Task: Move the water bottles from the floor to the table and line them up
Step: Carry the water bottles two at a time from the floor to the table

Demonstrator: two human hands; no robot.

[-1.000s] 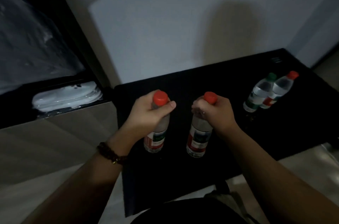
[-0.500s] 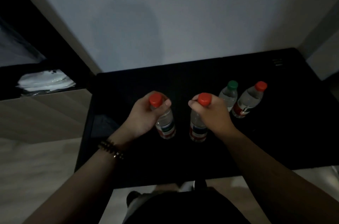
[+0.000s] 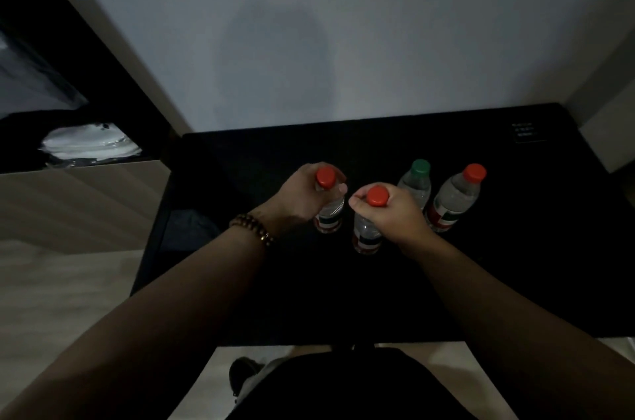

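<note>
Left hand (image 3: 302, 194): fingers curled round the neck of a red-capped bottle (image 3: 330, 213), upright over the table (image 3: 515, 265).
Right hand (image 3: 395, 210): fingers grip a second red-capped bottle (image 3: 367, 234), just beside the first.
Standing: green-capped bottle (image 3: 415, 182) and third red-capped bottle (image 3: 453, 199), side by side at right.
Contents: clear; fill level unclear.
Open room: bare table toward the front and right edges.

Clear glossy plastic is shown by the left bottle (image 3: 331, 213) and right bottle (image 3: 367, 235); the table (image 3: 343, 299) under them is finished matt black.
</note>
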